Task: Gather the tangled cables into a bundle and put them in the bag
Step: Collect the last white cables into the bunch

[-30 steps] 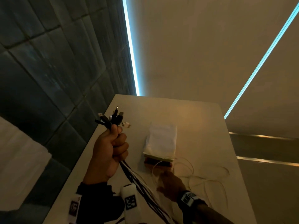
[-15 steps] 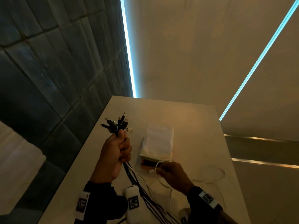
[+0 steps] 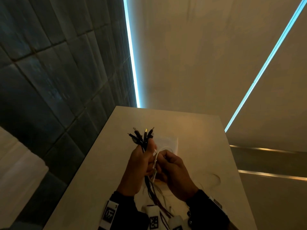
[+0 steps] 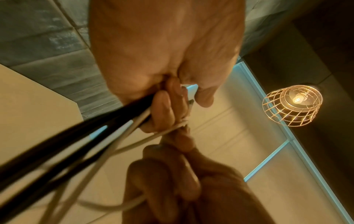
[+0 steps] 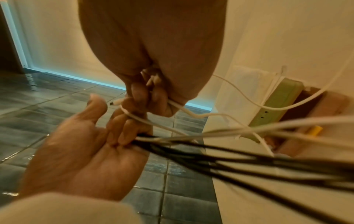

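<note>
From the head view, the left hand (image 3: 141, 165) is gripping a bunch of black cables (image 3: 142, 136) upright above the desk (image 3: 103, 163), their plug ends fanning out over the fist. The right hand (image 3: 172, 170) is pressing in beside it, pinching a white cable (image 3: 155, 161) against the bunch. The gathering is looking well along but not finished, since thin white loops are lying loose on the desk to the right. The bag (image 3: 172, 143) is sitting on the desk just behind the hands, mostly hidden by them; nothing is showing inside it yet, so the bagging step is judged to be wholly left.

From the left wrist view, the left hand (image 4: 166, 63) is curling its fingers round black and white strands that are streaming off, blurred, toward the lower left. The right hand (image 4: 182, 178) below is dark and soft, so its exact hold is hard to read here.

From the right wrist view, the right hand (image 5: 153, 60) is nipping the white cable (image 5: 134, 116) near its plug, laying it across the left hand's (image 5: 80, 151) curled fingers. The bag (image 5: 247, 84) is showing as a pale pouch on something green and brown beneath, which is too blurred to identify.
</note>
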